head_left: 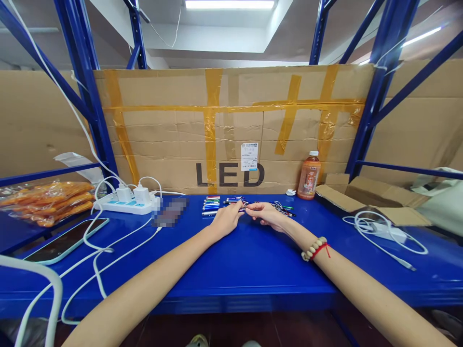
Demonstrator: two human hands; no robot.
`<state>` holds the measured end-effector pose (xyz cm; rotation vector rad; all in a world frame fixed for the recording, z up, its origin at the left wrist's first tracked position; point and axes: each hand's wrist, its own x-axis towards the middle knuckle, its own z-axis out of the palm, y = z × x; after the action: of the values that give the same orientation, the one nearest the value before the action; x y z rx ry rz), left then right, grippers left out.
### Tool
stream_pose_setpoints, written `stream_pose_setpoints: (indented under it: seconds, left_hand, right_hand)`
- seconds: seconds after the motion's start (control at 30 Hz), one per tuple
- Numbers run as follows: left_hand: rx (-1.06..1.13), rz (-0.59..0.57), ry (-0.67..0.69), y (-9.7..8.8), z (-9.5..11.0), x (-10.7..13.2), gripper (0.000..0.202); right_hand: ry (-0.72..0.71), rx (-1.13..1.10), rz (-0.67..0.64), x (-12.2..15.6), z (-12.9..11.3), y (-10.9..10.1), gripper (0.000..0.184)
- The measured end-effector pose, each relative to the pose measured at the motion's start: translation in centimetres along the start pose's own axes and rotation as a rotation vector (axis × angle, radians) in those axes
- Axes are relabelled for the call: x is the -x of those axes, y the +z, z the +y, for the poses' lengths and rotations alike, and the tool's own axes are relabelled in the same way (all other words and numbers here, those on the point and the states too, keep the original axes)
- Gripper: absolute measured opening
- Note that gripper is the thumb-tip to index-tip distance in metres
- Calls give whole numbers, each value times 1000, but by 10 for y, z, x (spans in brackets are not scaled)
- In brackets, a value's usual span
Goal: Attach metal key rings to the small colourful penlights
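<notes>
My left hand [227,219] and my right hand [265,213] meet over the blue shelf [231,270], fingertips pinched together on a small thin pen-like item [245,206] held between them. Just behind the hands lies a row of several small coloured pen-like sticks [211,204]. More of these lie in a loose heap with wire rings [284,207] to the right of my right hand. A bead bracelet with a red string [314,248] sits on my right wrist.
A white power strip with chargers [125,202] and white cables [94,253] lie at left, beside a phone [61,243] and orange packets [47,200]. An orange drink bottle [309,177], an open cardboard box [365,195] and another charger cable [383,231] stand at right. A taped cardboard wall [231,130] closes the back.
</notes>
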<state>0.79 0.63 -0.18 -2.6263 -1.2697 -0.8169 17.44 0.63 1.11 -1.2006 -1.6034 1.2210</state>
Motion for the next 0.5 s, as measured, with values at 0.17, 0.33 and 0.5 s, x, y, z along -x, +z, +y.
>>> stream_pose_setpoints:
  seconds: [0.17,0.33,0.5]
  left_hand:
    - [92,56,-14,-1,0,-1,13]
    - [159,88,2,1,0,-2,15]
    - [218,77,9,5,-3,-5,19]
  right_hand:
    - [8,-90,17,2,-5,4,37]
    - [26,-130,13,1,-8,2,35]
    - [-13,-124,55,-2,-8,-2,39]
